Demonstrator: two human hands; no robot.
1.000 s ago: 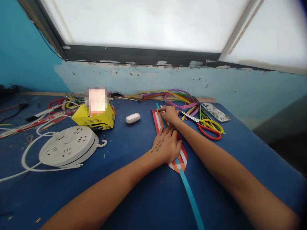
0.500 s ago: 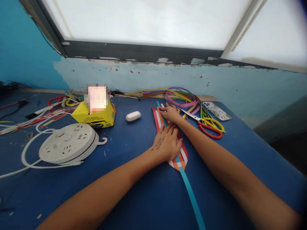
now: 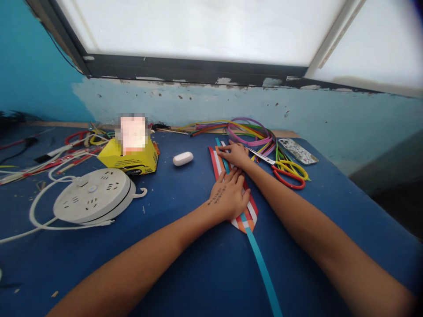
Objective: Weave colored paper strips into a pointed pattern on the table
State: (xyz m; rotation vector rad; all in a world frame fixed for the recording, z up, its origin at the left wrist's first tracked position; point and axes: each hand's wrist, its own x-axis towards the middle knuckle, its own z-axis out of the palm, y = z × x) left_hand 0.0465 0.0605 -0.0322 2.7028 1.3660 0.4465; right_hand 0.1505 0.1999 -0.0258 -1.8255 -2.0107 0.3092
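A flat piece woven from red, white, orange and blue strips (image 3: pixel 253 211) lies on the table, pointed at its near end. From that point a long blue strip (image 3: pixel 262 264) runs toward me. My left hand (image 3: pixel 230 193) rests flat on the woven piece, fingers stretched out and pointing away. Farther up, my right hand (image 3: pixel 235 154) lies across the far ends of the strips with its fingers spread. The two hands almost meet and cover the middle of the weave. Just right of my right hand are scissors (image 3: pixel 289 171) with red and yellow handles.
Coiled coloured strips (image 3: pixel 251 132) lie at the back beside a phone (image 3: pixel 299 151). To the left are a white earbud case (image 3: pixel 183 159), a yellow box (image 3: pixel 132 158) and a round white power strip (image 3: pixel 95 196) with its cable. The blue table (image 3: pixel 185 273) meets a wall behind.
The whole view has shifted very slightly. Both hands stay on the woven piece in nearly the same places.
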